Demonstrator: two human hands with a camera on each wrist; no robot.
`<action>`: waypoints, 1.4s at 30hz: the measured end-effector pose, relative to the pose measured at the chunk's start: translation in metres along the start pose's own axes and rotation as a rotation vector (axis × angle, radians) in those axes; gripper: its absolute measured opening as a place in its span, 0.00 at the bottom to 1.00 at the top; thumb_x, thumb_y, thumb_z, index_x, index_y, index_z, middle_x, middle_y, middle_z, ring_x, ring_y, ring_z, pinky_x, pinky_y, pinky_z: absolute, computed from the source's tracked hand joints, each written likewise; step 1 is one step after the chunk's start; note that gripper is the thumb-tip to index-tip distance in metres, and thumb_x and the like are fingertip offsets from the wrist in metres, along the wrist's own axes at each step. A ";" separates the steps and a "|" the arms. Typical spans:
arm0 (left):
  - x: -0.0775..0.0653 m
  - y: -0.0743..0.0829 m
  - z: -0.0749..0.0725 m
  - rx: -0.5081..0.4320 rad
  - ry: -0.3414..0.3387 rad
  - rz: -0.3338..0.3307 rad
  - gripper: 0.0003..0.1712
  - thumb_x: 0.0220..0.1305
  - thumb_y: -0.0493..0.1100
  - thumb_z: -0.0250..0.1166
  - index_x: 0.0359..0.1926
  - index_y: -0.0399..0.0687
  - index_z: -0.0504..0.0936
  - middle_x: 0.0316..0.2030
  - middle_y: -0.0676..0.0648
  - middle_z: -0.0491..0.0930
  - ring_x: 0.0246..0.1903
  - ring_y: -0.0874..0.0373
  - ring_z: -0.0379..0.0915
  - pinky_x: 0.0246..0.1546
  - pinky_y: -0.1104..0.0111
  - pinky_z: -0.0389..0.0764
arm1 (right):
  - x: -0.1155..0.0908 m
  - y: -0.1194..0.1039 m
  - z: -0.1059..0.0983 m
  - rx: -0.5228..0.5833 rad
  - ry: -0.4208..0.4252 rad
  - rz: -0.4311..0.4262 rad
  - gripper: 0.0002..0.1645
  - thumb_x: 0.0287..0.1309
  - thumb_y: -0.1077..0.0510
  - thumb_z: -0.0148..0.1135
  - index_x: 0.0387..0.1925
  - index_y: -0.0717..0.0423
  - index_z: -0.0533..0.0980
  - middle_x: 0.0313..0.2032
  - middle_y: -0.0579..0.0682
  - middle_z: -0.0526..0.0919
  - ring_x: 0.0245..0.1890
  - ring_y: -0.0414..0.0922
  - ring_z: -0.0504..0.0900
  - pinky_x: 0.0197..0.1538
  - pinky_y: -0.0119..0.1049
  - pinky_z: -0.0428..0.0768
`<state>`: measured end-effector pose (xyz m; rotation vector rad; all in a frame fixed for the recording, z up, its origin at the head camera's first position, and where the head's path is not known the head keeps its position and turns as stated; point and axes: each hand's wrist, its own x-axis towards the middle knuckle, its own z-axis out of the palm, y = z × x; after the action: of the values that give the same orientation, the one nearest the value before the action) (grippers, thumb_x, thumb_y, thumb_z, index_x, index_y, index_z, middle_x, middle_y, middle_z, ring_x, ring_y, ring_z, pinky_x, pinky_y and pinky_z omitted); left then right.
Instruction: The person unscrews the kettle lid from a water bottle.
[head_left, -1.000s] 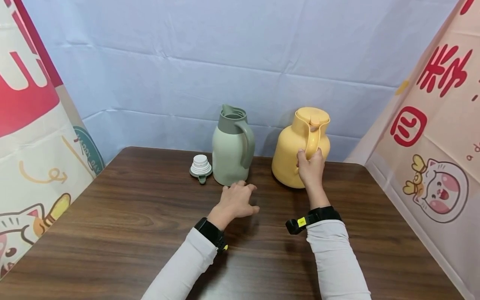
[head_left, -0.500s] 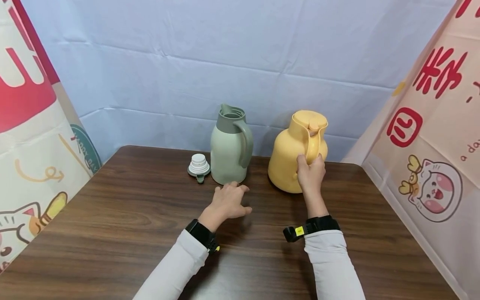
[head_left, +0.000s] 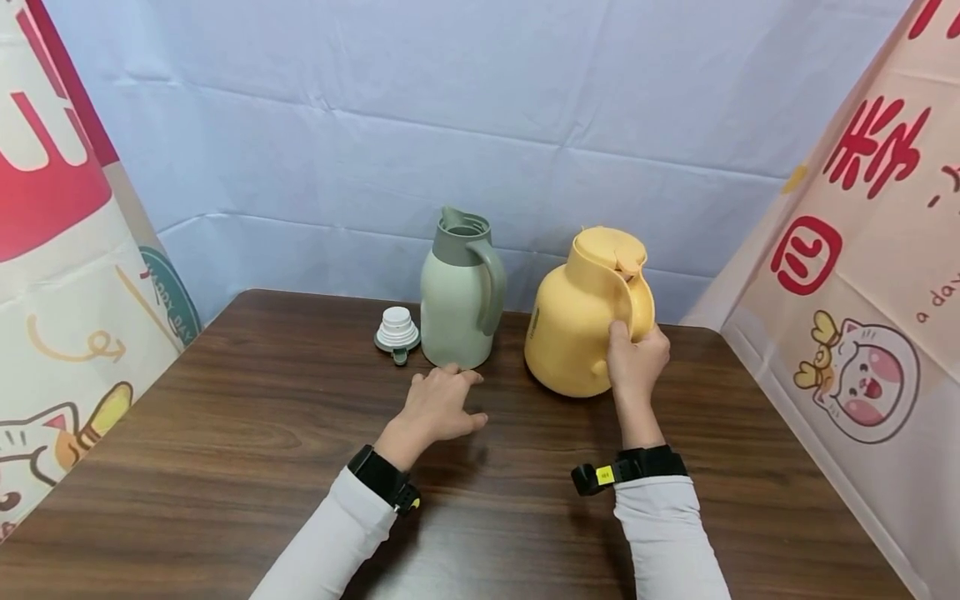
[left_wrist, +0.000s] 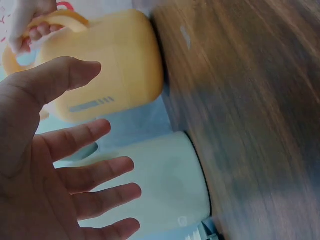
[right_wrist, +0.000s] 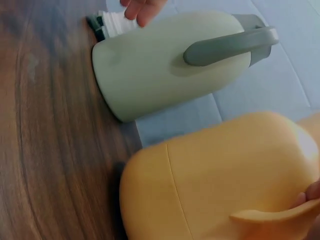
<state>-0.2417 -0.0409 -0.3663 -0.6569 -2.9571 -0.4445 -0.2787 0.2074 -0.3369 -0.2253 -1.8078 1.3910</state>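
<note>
My right hand (head_left: 637, 364) grips the handle of a yellow thermos jug (head_left: 567, 333), whose matching lid is in place. The jug's base is at the tabletop, and its handle side faces right and toward me. In the right wrist view, the fingers (right_wrist: 312, 193) wrap the handle at the edge. A pale green thermos jug (head_left: 456, 308) stands upright to the left, its mouth uncovered and its handle to the right. My left hand (head_left: 437, 406) hovers in front of it, fingers spread, holding nothing. Left of the green jug, a white stepped stopper (head_left: 397, 327) sits on its green cap.
The dark wooden table (head_left: 247, 433) reaches back to a pale blue cloth (head_left: 375, 150) hanging close behind the jugs. Printed cloths border the table on the left (head_left: 60, 333) and on the right (head_left: 847, 333).
The yellow jug has come a little left and toward me, turning so its printed side shows at left. My right hand keeps its grip. My left hand has drifted slightly left.
</note>
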 end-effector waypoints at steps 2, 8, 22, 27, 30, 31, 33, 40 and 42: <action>-0.001 -0.001 -0.001 -0.001 -0.004 -0.003 0.30 0.54 0.56 0.66 0.57 0.53 0.76 0.50 0.46 0.73 0.46 0.45 0.72 0.38 0.52 0.67 | 0.000 0.001 -0.002 0.019 0.039 0.006 0.07 0.44 0.67 0.54 0.15 0.60 0.71 0.10 0.43 0.67 0.10 0.37 0.64 0.15 0.27 0.63; -0.004 -0.004 -0.006 -0.011 -0.012 -0.022 0.30 0.54 0.56 0.66 0.58 0.53 0.76 0.51 0.45 0.73 0.49 0.45 0.70 0.40 0.52 0.66 | 0.001 -0.002 -0.009 0.071 0.051 0.052 0.12 0.44 0.68 0.55 0.10 0.61 0.71 0.06 0.42 0.66 0.06 0.36 0.65 0.11 0.27 0.63; -0.016 -0.015 -0.008 -0.002 -0.016 -0.036 0.30 0.53 0.55 0.68 0.56 0.52 0.77 0.50 0.45 0.74 0.48 0.46 0.71 0.39 0.50 0.68 | -0.010 -0.011 -0.021 0.130 -0.054 0.105 0.19 0.49 0.70 0.53 0.06 0.61 0.66 0.02 0.46 0.64 0.00 0.40 0.63 0.06 0.29 0.61; -0.021 -0.018 -0.011 -0.016 -0.017 -0.043 0.30 0.52 0.56 0.68 0.56 0.51 0.77 0.50 0.44 0.74 0.48 0.46 0.71 0.40 0.49 0.67 | -0.014 -0.019 -0.024 0.164 -0.096 0.126 0.16 0.49 0.71 0.52 0.09 0.69 0.67 0.02 0.47 0.64 0.00 0.40 0.63 0.05 0.31 0.63; -0.024 -0.021 -0.013 -0.023 -0.017 -0.055 0.30 0.52 0.55 0.68 0.56 0.51 0.77 0.49 0.45 0.74 0.47 0.47 0.71 0.41 0.48 0.67 | -0.019 -0.029 -0.026 0.172 -0.129 0.158 0.15 0.49 0.72 0.52 0.11 0.74 0.66 0.02 0.47 0.65 0.00 0.39 0.64 0.06 0.31 0.64; -0.025 -0.023 -0.013 -0.025 -0.018 -0.059 0.30 0.52 0.56 0.68 0.56 0.51 0.77 0.49 0.45 0.74 0.47 0.47 0.71 0.41 0.48 0.67 | -0.020 -0.031 -0.027 0.175 -0.136 0.169 0.15 0.49 0.72 0.52 0.11 0.75 0.67 0.03 0.47 0.65 0.01 0.39 0.64 0.07 0.32 0.65; -0.027 -0.026 -0.013 -0.032 -0.019 -0.063 0.30 0.52 0.55 0.68 0.56 0.51 0.77 0.49 0.44 0.74 0.47 0.46 0.72 0.42 0.47 0.67 | -0.022 -0.032 -0.027 0.183 -0.153 0.177 0.15 0.50 0.72 0.52 0.12 0.75 0.67 0.03 0.47 0.66 0.01 0.39 0.65 0.07 0.31 0.66; -0.032 -0.035 -0.013 -0.042 -0.025 -0.068 0.31 0.51 0.55 0.69 0.56 0.50 0.77 0.47 0.44 0.74 0.45 0.46 0.72 0.41 0.47 0.67 | -0.024 -0.021 -0.029 0.231 -0.187 0.185 0.15 0.52 0.71 0.53 0.12 0.72 0.69 0.03 0.51 0.65 0.01 0.42 0.63 0.06 0.32 0.64; -0.033 -0.037 -0.013 -0.044 -0.028 -0.075 0.31 0.51 0.55 0.69 0.56 0.50 0.77 0.48 0.44 0.74 0.45 0.46 0.72 0.41 0.46 0.67 | -0.026 -0.022 -0.029 0.237 -0.190 0.186 0.15 0.51 0.71 0.54 0.13 0.73 0.69 0.03 0.51 0.65 0.01 0.42 0.63 0.06 0.31 0.64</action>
<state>-0.2273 -0.0902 -0.3681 -0.5627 -3.0147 -0.5123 -0.2341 0.2050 -0.3291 -0.1429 -1.7879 1.7954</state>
